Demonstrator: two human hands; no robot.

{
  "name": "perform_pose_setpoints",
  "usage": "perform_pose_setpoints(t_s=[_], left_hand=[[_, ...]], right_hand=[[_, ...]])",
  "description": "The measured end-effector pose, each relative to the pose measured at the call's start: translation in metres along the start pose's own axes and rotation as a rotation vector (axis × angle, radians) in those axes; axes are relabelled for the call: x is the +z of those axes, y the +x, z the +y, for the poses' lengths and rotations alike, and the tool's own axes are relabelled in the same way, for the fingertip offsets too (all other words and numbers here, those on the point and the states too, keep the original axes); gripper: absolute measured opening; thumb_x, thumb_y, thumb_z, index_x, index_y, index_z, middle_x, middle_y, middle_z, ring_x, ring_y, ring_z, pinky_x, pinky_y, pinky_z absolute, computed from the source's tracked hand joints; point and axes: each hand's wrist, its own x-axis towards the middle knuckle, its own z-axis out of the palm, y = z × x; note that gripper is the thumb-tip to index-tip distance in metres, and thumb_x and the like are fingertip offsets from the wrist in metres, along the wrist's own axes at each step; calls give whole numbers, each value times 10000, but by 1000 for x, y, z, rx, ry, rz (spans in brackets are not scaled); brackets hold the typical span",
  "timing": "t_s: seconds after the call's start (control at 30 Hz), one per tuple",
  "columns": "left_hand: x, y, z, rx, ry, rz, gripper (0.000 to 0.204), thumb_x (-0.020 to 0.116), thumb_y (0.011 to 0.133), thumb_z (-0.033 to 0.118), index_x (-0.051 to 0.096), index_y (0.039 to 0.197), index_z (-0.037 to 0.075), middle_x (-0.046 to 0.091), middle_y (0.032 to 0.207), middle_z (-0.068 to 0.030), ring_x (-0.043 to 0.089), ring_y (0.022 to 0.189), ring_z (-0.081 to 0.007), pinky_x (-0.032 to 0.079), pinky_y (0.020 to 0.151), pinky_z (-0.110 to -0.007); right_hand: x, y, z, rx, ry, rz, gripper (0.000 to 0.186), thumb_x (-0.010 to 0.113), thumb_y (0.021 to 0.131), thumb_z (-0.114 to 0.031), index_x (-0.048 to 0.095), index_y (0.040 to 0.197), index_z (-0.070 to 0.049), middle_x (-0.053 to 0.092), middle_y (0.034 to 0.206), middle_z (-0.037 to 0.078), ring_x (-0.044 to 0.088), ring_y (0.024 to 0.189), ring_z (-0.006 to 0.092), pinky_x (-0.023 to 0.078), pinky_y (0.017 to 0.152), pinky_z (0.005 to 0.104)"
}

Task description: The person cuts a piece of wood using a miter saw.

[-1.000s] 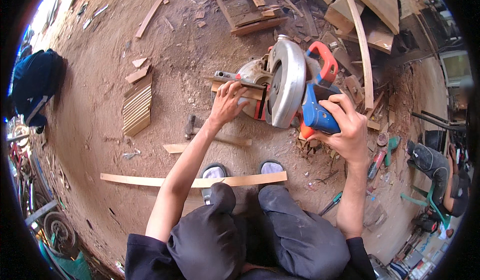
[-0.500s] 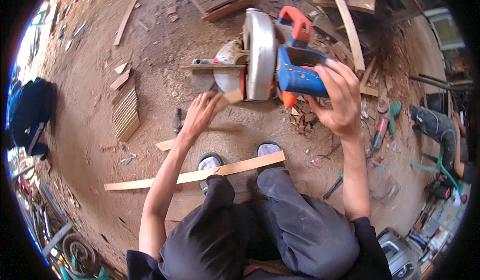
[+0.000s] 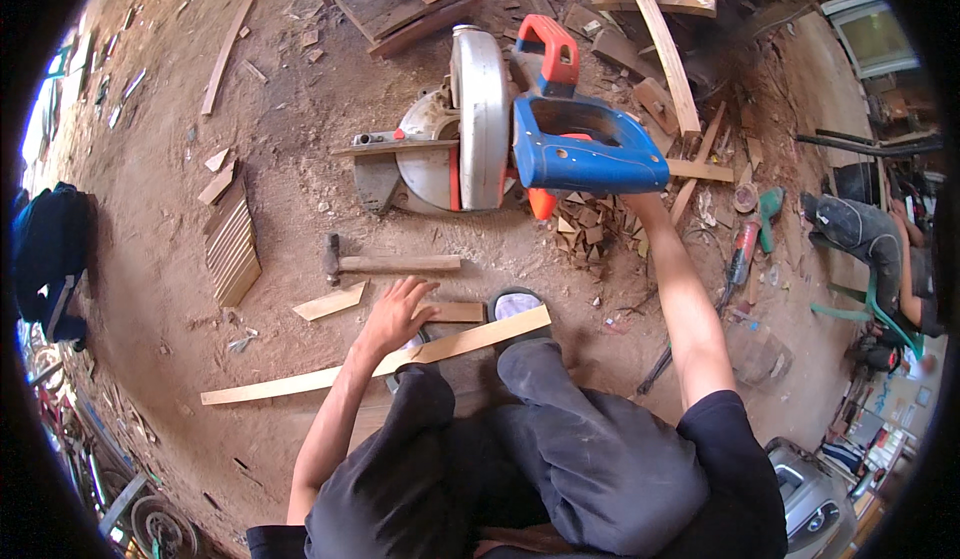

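My left hand is open with its fingers apart, over the long pale wooden strip that lies across my shoes. A short wooden block lies between my shoes, near my left thumb. In front of me a chop saw, with a silver blade guard, blue handle body and red top grip, stands on the dirt. My right hand reaches beneath the blue handle, beside a pile of small wood offcuts; its fingers are hidden behind the saw.
A hammer lies before my left hand, with a stack of cut wooden pieces farther left. An angle grinder lies right. Planks and scrap lie beyond the saw. Another person sits at the far right.
My left hand has drawn back from the saw toward my shoes, where the short block now lies. My right hand has left the saw handle and gone beneath it.
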Motion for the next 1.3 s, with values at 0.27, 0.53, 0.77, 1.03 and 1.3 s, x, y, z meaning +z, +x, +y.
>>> perform_pose_setpoints(t_s=[0.27, 0.53, 0.77, 1.03, 1.3], left_hand=[[-68, 51, -10, -1, 70, 373, 378, 750, 957, 204, 675, 1310, 91, 632, 1286, -144, 602, 1209, -369, 499, 1037, -479], [-79, 116, -33, 65, 470, 588, 437, 806, 896, 308, 707, 1306, 195, 567, 1380, -57, 488, 1331, -314, 397, 1123, -493], [-76, 163, -67, 354, 429, 464, 283, 785, 901, 305, 731, 1110, 123, 660, 1208, -60, 618, 1152, -259, 496, 972, -412], [-74, 180, -63, 432, 476, 517, 369, 844, 820, 340, 712, 1095, 133, 643, 1180, -33, 602, 1146, -234, 462, 1002, -439], [-74, 202, -66, 424, 410, 451, 521, 847, 815, 336, 634, 1262, 174, 562, 1302, -42, 519, 1261, -278, 385, 1095, -456]], right_hand=[[32, 9, -52, -350, -229, -20, 196, 635, 1056, -200, 708, 1200, -90, 732, 1111, 116, 697, 1031, 271, 545, 941, 437], [103, -15, -33, 44, 376, -91, 241, 722, 991, -296, 714, 1139, -105, 743, 1123, 91, 707, 1051, 255, 547, 920, 464], [121, -45, 8, 404, 1189, -38, 425, 596, 1079, -331, 539, 1452, -135, 581, 1449, 44, 546, 1338, 228, 430, 1159, 446], [85, -51, -4, 375, 905, -7, 421, 601, 1060, -359, 557, 1395, -109, 597, 1398, 75, 566, 1292, 245, 444, 1124, 446], [88, -53, -17, 348, 795, 72, 427, 606, 1040, -388, 574, 1338, -83, 614, 1347, 105, 587, 1246, 263, 457, 1089, 446]])
